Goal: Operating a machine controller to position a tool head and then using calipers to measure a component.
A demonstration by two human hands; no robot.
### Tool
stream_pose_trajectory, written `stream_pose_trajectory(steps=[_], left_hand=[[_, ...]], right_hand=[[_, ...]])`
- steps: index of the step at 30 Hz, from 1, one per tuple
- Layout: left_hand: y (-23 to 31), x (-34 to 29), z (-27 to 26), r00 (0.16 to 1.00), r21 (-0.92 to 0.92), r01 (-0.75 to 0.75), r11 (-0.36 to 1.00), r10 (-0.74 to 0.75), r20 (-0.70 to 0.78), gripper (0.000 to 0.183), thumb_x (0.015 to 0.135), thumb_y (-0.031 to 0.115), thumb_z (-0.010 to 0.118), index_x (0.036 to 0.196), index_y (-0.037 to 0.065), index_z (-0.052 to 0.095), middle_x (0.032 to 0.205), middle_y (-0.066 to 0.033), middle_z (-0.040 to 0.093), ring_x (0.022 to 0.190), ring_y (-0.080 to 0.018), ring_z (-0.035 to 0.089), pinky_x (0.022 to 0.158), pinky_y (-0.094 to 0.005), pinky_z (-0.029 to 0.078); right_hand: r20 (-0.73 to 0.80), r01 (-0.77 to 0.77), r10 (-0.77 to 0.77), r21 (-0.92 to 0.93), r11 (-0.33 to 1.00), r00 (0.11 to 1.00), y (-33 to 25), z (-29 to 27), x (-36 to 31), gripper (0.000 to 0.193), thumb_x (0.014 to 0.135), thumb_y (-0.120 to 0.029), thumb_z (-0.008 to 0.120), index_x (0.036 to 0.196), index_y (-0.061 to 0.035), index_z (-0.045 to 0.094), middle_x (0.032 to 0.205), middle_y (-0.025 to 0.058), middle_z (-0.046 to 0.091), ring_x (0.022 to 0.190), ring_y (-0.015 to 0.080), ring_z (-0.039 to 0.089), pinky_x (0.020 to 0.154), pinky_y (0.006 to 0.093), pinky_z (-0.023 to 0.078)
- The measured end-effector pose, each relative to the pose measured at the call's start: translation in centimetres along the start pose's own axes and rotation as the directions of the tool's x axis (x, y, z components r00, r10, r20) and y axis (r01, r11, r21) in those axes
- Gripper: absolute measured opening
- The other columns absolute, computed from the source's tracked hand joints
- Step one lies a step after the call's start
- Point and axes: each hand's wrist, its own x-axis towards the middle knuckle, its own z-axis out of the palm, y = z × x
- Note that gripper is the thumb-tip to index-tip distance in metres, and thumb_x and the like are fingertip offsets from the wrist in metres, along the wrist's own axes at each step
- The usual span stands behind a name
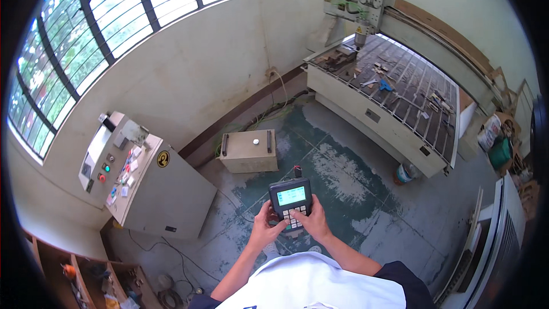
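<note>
In the head view, the handheld controller sits at the lower centre of the frame, screen lit. The left grip curls closed around its left edge and the right grip around its right, thumbs over the keypad. With keys so close together, a thumb could press the wrong one. Should the spindle at upper right travel low, it might strike the loose wrench or blue tool. A slackened hold could drop the controller onto the floor.

Forearms converge, left grip and right grip close together, fingers curled and thumbs pointing inward
</note>
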Motion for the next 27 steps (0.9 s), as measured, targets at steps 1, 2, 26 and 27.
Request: stream_pose_trajectory(steps=[1, 2, 26, 27], left_hand=[[-0.1, 0.3, -0.1, 1.0, -0.002, -0.012, 1.0, 0.012, 0.01, 0.064, 0.076, 0.008, 0.077, 0.131, -0.003, 0.046, 0.096, -0.0091, 0.065, 0.081, -0.013, 0.06, 0.074, -0.0284, 0.051], [-0.2, 0.6, -0.1, 1.0, -0.004, -0.022, 1.0, 0.022, 0.017, 0.064, 0.076, 0.007, 0.077, 0.131, -0.003, 0.046, 0.096, -0.009, 0.065, 0.081, -0.0128, 0.06, 0.074, -0.0282, 0.051], [1.2, 2.7, 1.8, 0.959, -0.041, 0.028, 0.999, -0.015, 0.284, 0.062, 0.078, 0.004, 0.075, 0.132, 0.0, 0.044, 0.11, -0.0088, 0.063, 0.091, -0.0132, 0.058, 0.079, -0.0291, 0.049], [1.1, 2.6, 1.9, 0.958, -0.041, 0.028, 0.999, -0.015, 0.285, 0.062, 0.078, 0.004, 0.075, 0.132, 0.0, 0.044, 0.11, -0.0088, 0.063, 0.091, -0.0132, 0.058, 0.079, -0.0291, 0.049]], right_hand=[[-0.013, 0.004, -0.003, 0.023, 1.0, 1.0, -0.1, 0.0, 0.1, 0.05, 0.074, -0.021, 0.08, 0.107, 0.0032, 0.052, 0.094, 0.0157, 0.065, 0.086, 0.0208, 0.065, 0.074, 0.0352, 0.053], [-0.022, 0.007, -0.006, 0.046, 0.999, 1.0, -0.3, 0.0, 0.1, 0.05, 0.074, -0.021, 0.081, 0.107, 0.0032, 0.052, 0.094, 0.0157, 0.065, 0.085, 0.0207, 0.065, 0.074, 0.035, 0.053], [-0.197, 0.014, 0.002, 0.079, 0.997, 0.98, 0.0, -2.5, -1.4, 0.048, 0.075, -0.016, 0.079, 0.108, 0.0034, 0.051, 0.097, 0.0136, 0.064, 0.087, 0.0166, 0.063, 0.075, 0.032, 0.052], [-0.198, 0.014, 0.002, 0.079, 0.997, 0.98, 0.1, -2.5, -1.5, 0.048, 0.075, -0.016, 0.079, 0.108, 0.0034, 0.051, 0.097, 0.0136, 0.064, 0.087, 0.0166, 0.063, 0.075, 0.032, 0.052]])
